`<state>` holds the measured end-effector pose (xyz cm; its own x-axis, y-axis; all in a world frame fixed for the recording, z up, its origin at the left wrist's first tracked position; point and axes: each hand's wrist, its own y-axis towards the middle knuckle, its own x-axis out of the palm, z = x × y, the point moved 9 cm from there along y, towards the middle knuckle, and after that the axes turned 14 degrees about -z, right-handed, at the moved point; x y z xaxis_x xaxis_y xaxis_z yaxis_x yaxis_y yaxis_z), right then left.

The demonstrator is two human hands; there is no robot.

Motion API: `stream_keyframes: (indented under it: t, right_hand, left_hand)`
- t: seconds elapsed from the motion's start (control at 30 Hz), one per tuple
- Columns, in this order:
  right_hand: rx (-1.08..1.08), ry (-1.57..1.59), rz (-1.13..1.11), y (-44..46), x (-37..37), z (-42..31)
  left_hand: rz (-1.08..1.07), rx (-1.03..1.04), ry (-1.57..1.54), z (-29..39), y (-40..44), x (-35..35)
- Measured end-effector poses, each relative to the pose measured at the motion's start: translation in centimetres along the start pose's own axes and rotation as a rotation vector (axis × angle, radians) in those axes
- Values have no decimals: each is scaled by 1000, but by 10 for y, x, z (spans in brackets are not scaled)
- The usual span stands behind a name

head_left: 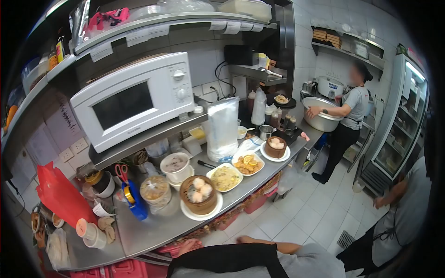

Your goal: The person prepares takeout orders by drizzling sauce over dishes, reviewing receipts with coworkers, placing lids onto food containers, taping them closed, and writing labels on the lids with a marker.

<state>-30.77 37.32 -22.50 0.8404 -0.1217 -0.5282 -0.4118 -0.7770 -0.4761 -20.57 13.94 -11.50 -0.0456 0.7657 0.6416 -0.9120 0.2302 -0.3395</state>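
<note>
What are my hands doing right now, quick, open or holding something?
Left hand: can't be told, mostly hidden.
Right hand: can't be told, partly hidden.

Black apron (pixel 218 257) over a grey short-sleeved shirt (pixel 313 259)

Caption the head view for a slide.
Dumplings in bamboo steamers and plated food on a steel counter; a person at a basin.
</note>
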Motion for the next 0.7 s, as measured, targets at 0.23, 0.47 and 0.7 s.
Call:
stream_keyframes:
  t: [0.23, 0.47, 0.7]
  right_hand:
    - [828, -17, -48, -352, 103, 425]
    - [1211, 1007, 554, -497, 120, 420]
    - [721, 410, -16, -296, 106, 443]
  left_hand:
    - [-264, -160, 111, -51, 103, 195]
    - [-321, -253, 150, -92, 184, 236]
    - [-275, -311, 236, -80, 283, 270]
